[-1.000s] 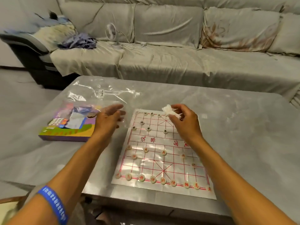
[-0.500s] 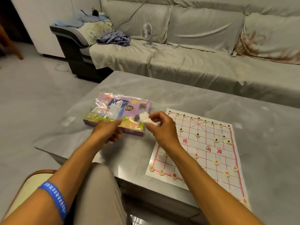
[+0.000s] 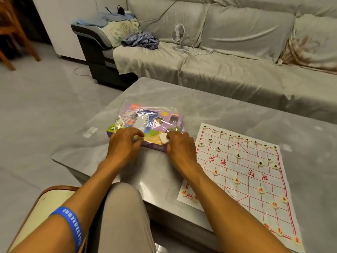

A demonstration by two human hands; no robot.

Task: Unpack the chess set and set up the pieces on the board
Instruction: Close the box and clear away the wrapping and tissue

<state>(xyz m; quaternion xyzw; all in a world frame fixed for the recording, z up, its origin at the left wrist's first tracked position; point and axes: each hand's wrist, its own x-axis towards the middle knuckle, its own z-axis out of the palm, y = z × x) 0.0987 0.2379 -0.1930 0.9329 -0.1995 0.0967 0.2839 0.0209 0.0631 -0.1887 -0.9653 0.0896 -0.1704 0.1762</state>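
Head view: both hands rest on the near edge of a purple box [image 3: 155, 123] lying on the grey surface [image 3: 228, 110], with a clear plastic bag [image 3: 145, 114] crumpled over its lid. The left hand [image 3: 124, 145] lies palm down, fingers loosely curled on the box; whether it pinches the bag cannot be told. The right hand [image 3: 179, 147] pinches a small white wad [image 3: 163, 138] between thumb and forefinger. Just right of the box, the paper board [image 3: 242, 172] lies flat, round pieces [image 3: 238, 156] standing on its red lines. A blue wristband [image 3: 70, 222] circles the left forearm.
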